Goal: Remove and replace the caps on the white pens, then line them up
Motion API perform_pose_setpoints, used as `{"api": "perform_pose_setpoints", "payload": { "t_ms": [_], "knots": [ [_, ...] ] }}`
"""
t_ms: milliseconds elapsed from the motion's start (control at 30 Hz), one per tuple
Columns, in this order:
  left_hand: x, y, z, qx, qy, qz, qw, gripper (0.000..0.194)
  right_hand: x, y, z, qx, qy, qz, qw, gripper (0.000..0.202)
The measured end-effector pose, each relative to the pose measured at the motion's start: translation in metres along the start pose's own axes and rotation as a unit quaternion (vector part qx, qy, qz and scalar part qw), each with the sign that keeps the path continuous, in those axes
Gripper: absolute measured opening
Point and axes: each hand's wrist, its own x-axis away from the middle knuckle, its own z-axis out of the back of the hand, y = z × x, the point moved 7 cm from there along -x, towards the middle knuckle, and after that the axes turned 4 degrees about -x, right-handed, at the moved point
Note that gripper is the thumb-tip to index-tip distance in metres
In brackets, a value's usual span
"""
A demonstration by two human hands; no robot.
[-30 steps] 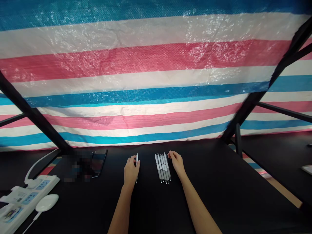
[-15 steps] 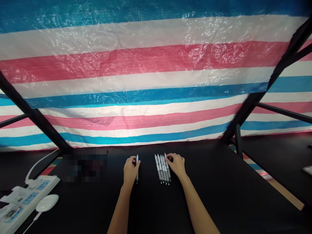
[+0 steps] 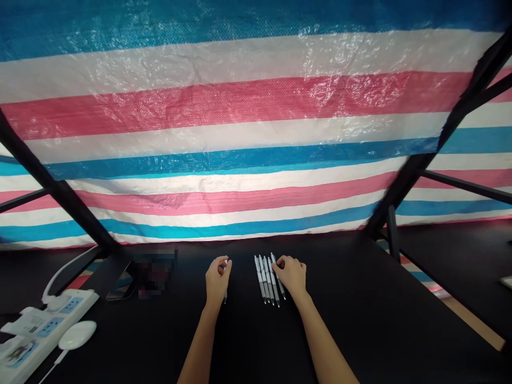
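My left hand (image 3: 216, 281) is closed on a white and grey pen (image 3: 225, 296); the fingers cover most of it, leaving its top and its tip in sight. To the right, several matching click pens (image 3: 265, 281) lie side by side on the black table (image 3: 248, 346), tips toward me. My right hand (image 3: 293, 276) is at the right end of this row, thumb and fingers closed on the upper part of the outermost pen (image 3: 281, 286). That pen lies slightly splayed from its neighbour at the tip end.
At left lie a white power strip (image 3: 74, 305) with plugs, a round white puck (image 3: 78, 335) on a cable, and a dark phone-like slab (image 3: 122, 285) beside a blurred patch. Black frame posts (image 3: 76, 210) flank the table; striped sheeting (image 3: 248, 202) hangs behind.
The rightmost pen's tip has swung right, away from the row, with my right hand shifting slightly right. My left hand has turned a little and now covers more of its pen.
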Motion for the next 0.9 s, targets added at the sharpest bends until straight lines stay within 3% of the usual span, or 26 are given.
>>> {"api": "perform_pose_setpoints", "payload": {
  "t_ms": [167, 300, 400, 533, 667, 900],
  "knots": [
    [0.001, 0.002, -0.003, 0.012, -0.003, -0.003, 1.0, 0.031, -0.004, 0.0, 0.004, -0.1, 0.012, 0.009, 0.995, 0.017],
    [0.003, 0.006, -0.009, 0.007, -0.018, -0.019, 1.0, 0.033, -0.002, -0.018, 0.01, -0.186, 0.003, 0.097, 0.978, 0.029],
    [0.006, 0.01, -0.015, 0.014, -0.037, -0.031, 0.999, 0.038, 0.007, -0.038, 0.012, -0.18, -0.013, 0.172, 0.969, 0.03],
    [0.012, 0.021, -0.027, 0.032, -0.096, -0.087, 0.991, 0.043, 0.017, -0.056, 0.008, -0.163, -0.038, 0.221, 0.961, 0.026],
    [0.018, 0.03, -0.035, 0.012, -0.139, -0.142, 0.98, 0.029, 0.021, -0.062, 0.002, -0.166, -0.056, 0.246, 0.953, 0.023],
    [0.017, 0.032, -0.028, 0.002, -0.108, -0.152, 0.982, 0.026, 0.017, -0.055, -0.001, -0.162, -0.073, 0.22, 0.959, 0.024]
  ]
}}
